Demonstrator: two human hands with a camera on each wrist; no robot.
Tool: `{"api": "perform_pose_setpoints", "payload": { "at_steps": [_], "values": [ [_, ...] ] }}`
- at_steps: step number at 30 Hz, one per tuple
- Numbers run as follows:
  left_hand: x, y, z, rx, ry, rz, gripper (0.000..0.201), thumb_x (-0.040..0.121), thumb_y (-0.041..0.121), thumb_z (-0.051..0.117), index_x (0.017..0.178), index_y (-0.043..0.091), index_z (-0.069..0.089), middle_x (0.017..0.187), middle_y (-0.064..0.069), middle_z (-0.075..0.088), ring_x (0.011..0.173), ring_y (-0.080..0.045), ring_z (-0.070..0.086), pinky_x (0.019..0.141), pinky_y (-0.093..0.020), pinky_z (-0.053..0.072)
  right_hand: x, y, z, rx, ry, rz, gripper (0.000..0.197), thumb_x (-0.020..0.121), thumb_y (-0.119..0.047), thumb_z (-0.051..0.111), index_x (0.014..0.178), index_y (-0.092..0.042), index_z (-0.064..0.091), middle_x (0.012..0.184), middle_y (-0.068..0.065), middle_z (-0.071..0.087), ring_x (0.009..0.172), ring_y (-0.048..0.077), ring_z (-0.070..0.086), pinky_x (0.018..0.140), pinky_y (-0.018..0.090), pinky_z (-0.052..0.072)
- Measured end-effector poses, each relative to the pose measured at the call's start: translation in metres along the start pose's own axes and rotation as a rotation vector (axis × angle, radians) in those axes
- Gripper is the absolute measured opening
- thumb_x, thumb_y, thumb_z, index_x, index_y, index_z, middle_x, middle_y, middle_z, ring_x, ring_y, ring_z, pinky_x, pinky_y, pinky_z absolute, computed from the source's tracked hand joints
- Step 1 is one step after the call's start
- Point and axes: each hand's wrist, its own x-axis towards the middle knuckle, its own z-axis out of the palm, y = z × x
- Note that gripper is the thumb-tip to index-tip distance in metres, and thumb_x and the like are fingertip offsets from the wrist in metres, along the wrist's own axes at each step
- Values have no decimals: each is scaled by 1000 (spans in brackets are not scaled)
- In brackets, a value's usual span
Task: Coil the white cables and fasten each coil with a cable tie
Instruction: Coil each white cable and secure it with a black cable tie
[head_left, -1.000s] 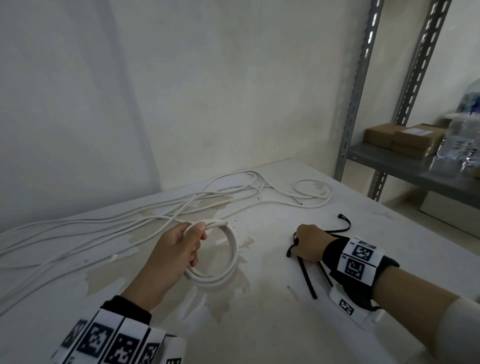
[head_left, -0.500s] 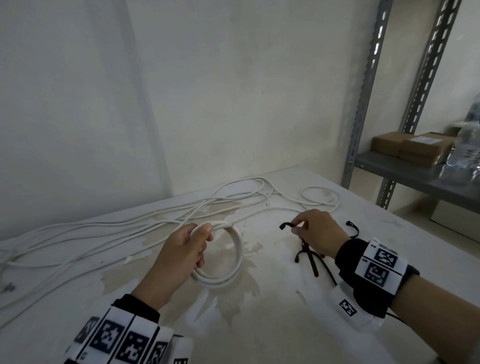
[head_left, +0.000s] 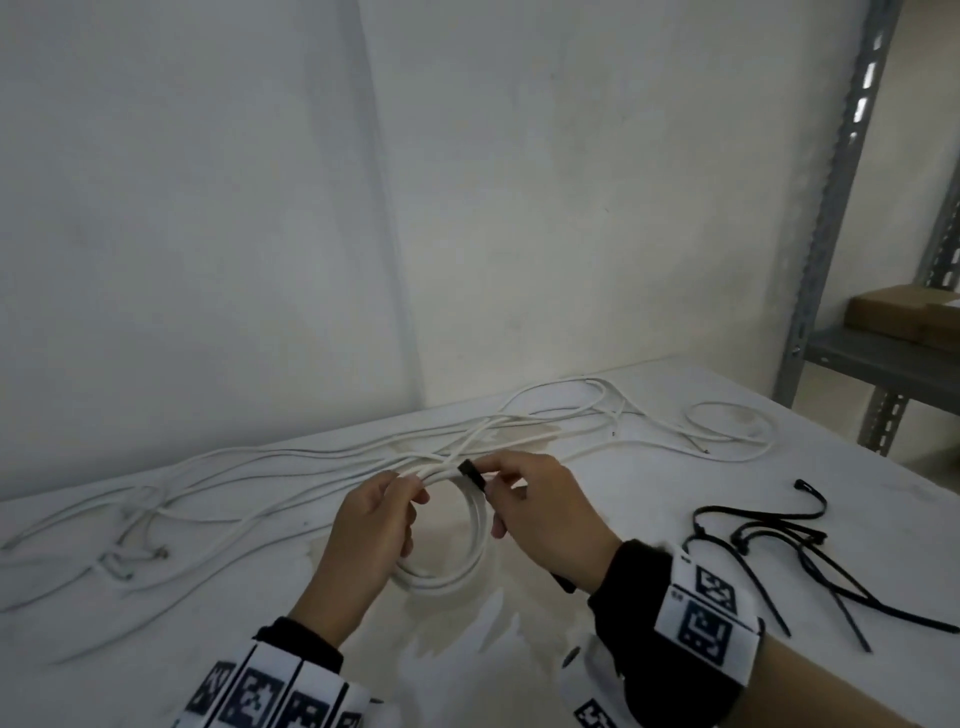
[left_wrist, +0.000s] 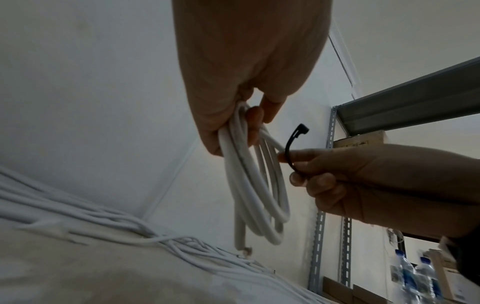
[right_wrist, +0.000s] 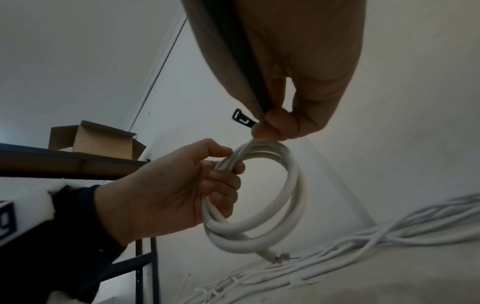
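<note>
Here, left hand (head_left: 371, 535) fingers curled round white coil (head_left: 467, 551), right hand (head_left: 540, 512) fingers pinching black cable tie (head_left: 474, 474)

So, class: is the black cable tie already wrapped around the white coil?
No: the right hand pinches the cable tie beside the coil, its head free in the air, not looped round the strands.

One white coil (head_left: 457, 551), one black cable tie (head_left: 474, 474) beside it, two hands, two water bottles (left_wrist: 415, 275), a loose cable tangle (head_left: 260, 483) behind the coil; strands uncountable.
</note>
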Motion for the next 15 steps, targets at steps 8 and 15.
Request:
{"api": "perform_pose_setpoints", "payload": {
  "at_steps": [8,15],
  "values": [
    [1,-9,-33,-72,115,7,11,93,12,48,85,10,55,48,6,37,39,-6,33,52,-30,32,2,-17,35,205,-88,147,24,82,0,60,100,-12,51,56,8,60,42,11,60,47,22,51],
    [-2,-13,-36,-69,96,63,12,92,12,48,98,23,52,45,8,39,40,-6,35,51,-28,33,13,-25,59,261,-9,192,32,78,5,51,92,-17,33,74,19,57,32,16,51,39,25,47]
  ]
}}
